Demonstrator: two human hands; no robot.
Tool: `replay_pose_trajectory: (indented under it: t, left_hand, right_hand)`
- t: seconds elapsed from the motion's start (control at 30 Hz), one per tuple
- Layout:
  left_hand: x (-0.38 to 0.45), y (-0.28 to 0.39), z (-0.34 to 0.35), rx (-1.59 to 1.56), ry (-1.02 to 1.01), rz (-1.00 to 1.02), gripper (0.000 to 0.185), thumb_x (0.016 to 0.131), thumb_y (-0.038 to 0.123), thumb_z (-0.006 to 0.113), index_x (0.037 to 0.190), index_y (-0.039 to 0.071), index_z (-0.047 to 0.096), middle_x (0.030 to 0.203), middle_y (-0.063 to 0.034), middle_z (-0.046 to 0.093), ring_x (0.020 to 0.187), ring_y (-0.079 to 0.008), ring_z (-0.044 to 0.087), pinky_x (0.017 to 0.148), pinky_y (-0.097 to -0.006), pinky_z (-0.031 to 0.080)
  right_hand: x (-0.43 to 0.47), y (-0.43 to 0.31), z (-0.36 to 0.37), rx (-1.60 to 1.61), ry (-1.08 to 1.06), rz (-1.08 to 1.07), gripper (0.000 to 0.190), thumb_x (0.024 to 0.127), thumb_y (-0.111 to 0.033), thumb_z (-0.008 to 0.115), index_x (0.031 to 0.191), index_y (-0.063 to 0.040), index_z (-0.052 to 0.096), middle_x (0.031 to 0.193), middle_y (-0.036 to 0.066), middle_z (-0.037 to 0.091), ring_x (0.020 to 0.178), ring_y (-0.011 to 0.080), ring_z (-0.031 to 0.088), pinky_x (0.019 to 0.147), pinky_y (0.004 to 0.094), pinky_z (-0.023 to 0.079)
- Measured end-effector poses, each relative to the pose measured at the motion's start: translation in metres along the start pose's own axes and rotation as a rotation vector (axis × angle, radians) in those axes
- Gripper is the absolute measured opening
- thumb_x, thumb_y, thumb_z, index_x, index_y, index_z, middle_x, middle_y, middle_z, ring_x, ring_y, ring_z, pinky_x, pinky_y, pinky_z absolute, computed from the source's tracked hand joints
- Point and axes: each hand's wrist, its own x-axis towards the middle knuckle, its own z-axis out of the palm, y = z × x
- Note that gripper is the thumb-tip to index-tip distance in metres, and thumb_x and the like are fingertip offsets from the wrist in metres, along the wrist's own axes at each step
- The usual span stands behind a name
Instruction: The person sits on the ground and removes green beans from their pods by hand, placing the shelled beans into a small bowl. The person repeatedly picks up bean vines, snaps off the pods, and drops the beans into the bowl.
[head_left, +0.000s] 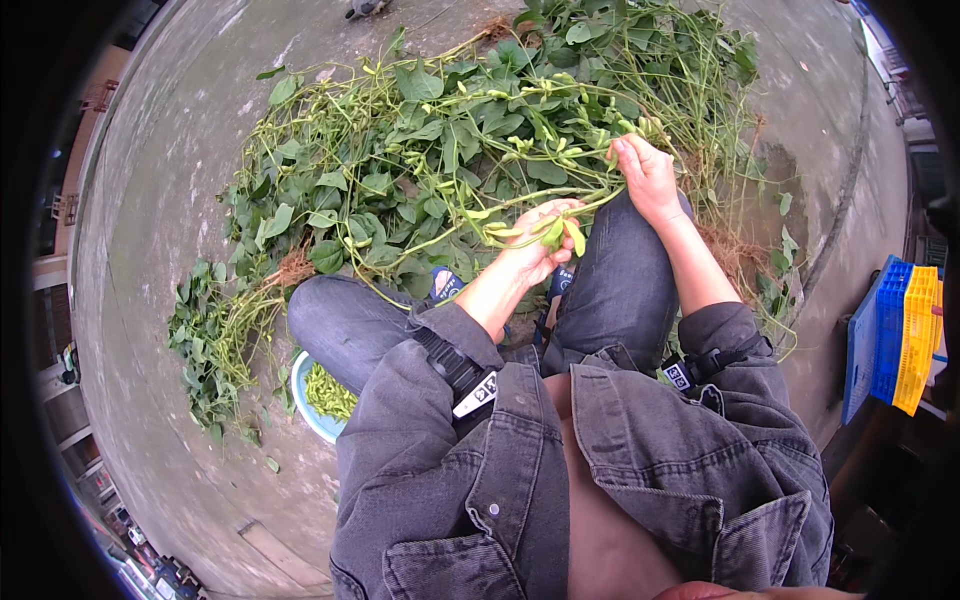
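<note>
My left hand (526, 259) is palm up in front of my knees, its fingers curled around green bean pods (555, 234) and part of a stem. Above my right knee, my right hand (649, 180) pinches a soybean plant (559, 154) among its pod-bearing stems; its fingertips partly hide what they grip. Both hands are close to a broad heap of uprooted bean plants (420, 82), with leaves, pods and roots tangled together. Beside my left leg stands a light blue basin (298, 390) holding loose picked pods (326, 395), partly covered by my knee and sleeve.
Concrete ground (165, 150) surrounds the heap. A smaller pile of leafy stalks (206, 330) lies at the left. Blue crates (889, 330) and a yellow crate (916, 337) stand at the right. Brown roots (731, 251) spread beside my right knee.
</note>
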Motion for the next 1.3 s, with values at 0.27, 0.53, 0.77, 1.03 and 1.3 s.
replay_pose_trajectory:
  t: [0.27,0.53,0.77,1.03,1.3]
  left_hand:
    - [0.026,-0.002,0.027,0.184,-0.004,-0.014,0.036,0.088,0.047,0.064,0.093,0.015,0.05,0.066,0.001,0.046,0.055,-0.0107,0.046,0.039,-0.0191,0.032]
    - [0.023,0.004,0.025,0.098,-0.081,-0.032,0.033,0.099,0.04,0.048,0.097,0.008,0.054,0.063,-0.0023,0.048,0.053,-0.0114,0.046,0.038,-0.0204,0.029]
    - [0.023,0.009,0.021,-0.126,-0.069,-0.176,0.044,0.096,0.052,0.047,0.095,0.008,0.055,0.069,-0.0044,0.053,0.055,-0.0131,0.049,0.038,-0.0183,0.034]
    - [0.026,0.0,0.015,-0.014,-0.231,-0.074,0.025,0.097,0.033,0.055,0.098,0.007,0.055,0.08,-0.0075,0.059,0.065,-0.0144,0.054,0.039,-0.018,0.037]
    - [-0.003,0.007,0.03,0.266,-0.126,-0.132,0.023,0.097,0.025,0.056,0.091,0.003,0.057,0.071,-0.001,0.053,0.055,-0.0064,0.048,0.041,-0.0161,0.035]
  right_hand:
    - [-0.003,-0.027,0.004,-0.043,-0.025,-0.014,0.02,0.094,-0.022,0.059,0.088,-0.003,0.064,0.072,0.01,0.065,0.064,0.0202,0.064,0.06,0.0312,0.049]
    - [-0.005,-0.023,-0.011,0.467,-0.446,0.212,0.018,0.091,-0.017,0.063,0.099,-0.001,0.07,0.082,-0.001,0.065,0.07,0.0046,0.056,0.066,0.0219,0.048]
    - [-0.005,-0.027,-0.009,0.329,-0.529,-0.005,0.015,0.089,-0.008,0.063,0.098,0.0,0.071,0.087,0.004,0.063,0.073,0.01,0.06,0.07,0.0248,0.05]
    - [-0.003,-0.041,-0.006,0.289,-0.247,0.192,0.014,0.091,-0.013,0.057,0.098,-0.002,0.06,0.082,0.006,0.066,0.072,0.0125,0.065,0.064,0.0295,0.052]
    - [0.0,-0.035,0.019,-0.362,-0.183,0.118,0.036,0.092,-0.042,0.054,0.082,-0.01,0.067,0.066,0.013,0.064,0.065,0.0338,0.063,0.06,0.043,0.049]
